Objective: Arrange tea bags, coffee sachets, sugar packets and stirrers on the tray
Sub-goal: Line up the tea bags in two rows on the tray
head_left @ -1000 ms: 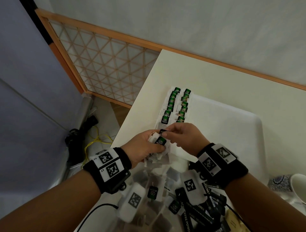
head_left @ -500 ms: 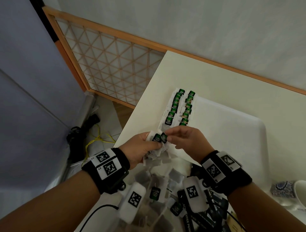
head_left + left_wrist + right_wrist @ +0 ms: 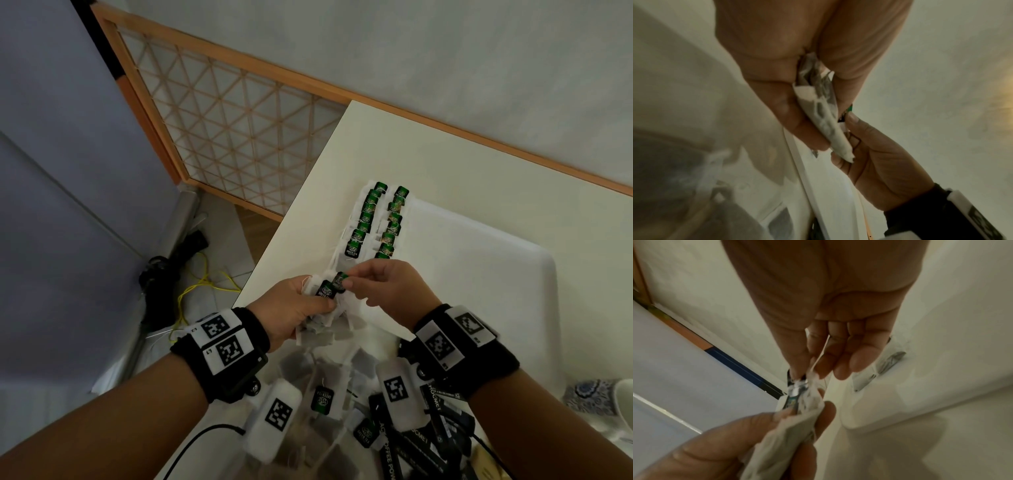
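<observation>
- I am holding a bunch of tea bags [image 3: 323,313] in my left hand [image 3: 291,311], fingers and thumb curled round it, just at the near left edge of the tray [image 3: 479,274].
- My right hand [image 3: 383,287] is pinching one green tag [image 3: 340,279] at the top of the bunch between thumb and forefinger; the other fingers are hanging loosely.
- To do this well, I judge I should be drawing that single bag free slowly, so its string is not dragging neighbours out of the bunch.
- Two rows of laid tea bags [image 3: 376,222] are lying along the tray's left side; I am aiming to set the next bag at the near end of a row, tag facing up like the rest.
- More loose tea bags [image 3: 322,399] and black coffee sachets [image 3: 421,442] are waiting on the table nearer me.
</observation>
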A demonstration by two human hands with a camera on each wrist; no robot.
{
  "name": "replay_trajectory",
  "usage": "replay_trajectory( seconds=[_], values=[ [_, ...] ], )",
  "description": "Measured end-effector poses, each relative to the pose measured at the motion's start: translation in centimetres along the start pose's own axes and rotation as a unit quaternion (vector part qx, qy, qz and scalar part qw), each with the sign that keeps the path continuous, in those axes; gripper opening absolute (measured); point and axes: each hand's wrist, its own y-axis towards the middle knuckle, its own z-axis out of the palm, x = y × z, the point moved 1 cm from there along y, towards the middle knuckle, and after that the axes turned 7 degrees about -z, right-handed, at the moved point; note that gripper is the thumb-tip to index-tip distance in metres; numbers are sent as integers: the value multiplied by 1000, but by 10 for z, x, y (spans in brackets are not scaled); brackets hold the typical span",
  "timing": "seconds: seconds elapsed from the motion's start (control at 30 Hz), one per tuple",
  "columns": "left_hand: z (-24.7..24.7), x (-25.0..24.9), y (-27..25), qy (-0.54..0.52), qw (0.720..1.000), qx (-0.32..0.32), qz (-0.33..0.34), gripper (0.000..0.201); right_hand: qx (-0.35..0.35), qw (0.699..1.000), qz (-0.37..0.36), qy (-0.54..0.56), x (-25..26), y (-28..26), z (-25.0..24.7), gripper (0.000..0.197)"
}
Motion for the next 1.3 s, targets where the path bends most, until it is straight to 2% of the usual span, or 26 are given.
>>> replay_trajectory(
  seconds=[0.27, 0.43, 0.5, 0.53, 0.7, 0.87, 0.93, 1.07, 1.17, 1.3],
  values=[
    [-8, 10, 0, -36, 999, -26, -26, 13, -69, 997, 30, 25, -12, 15, -4, 13],
    [-15, 18, -1, -29, 998, -43, -38, 15, -23, 993, 56, -99, -18, 23, 0, 7],
    [-15, 18, -1, -44, 997, -44, -37, 11, -27, 990, 64, -119, -19, 27, 1, 6],
    [-16, 18, -2, -54, 997, -44, -39, 15, -35, 989, 64, -129, -18, 30, 0, 8],
    [-15, 13, -3, -69, 996, -27, -52, 12, -84, 981, 44, -170, -10, 42, -5, 10],
    [-13, 7, -2, -64, 996, -11, -60, 20, -82, 976, 38, -197, -12, 45, -8, 5],
    [-12, 6, -1, -54, 997, 13, -53, 17, -92, 976, 32, -192, -12, 44, -9, 11],
    [-9, 6, -1, -44, 998, 21, -47, 13, -120, 974, -23, -190, -5, 35, -9, 15],
    [-5, 4, -3, -48, 998, 15, -40, 15, -92, 984, -56, -143, 1, 20, -1, 5],
    [1, 1, -3, -32, 999, 0, -24, 27, -28, 990, -71, -118, 6, -1, 10, 8]
  ],
)
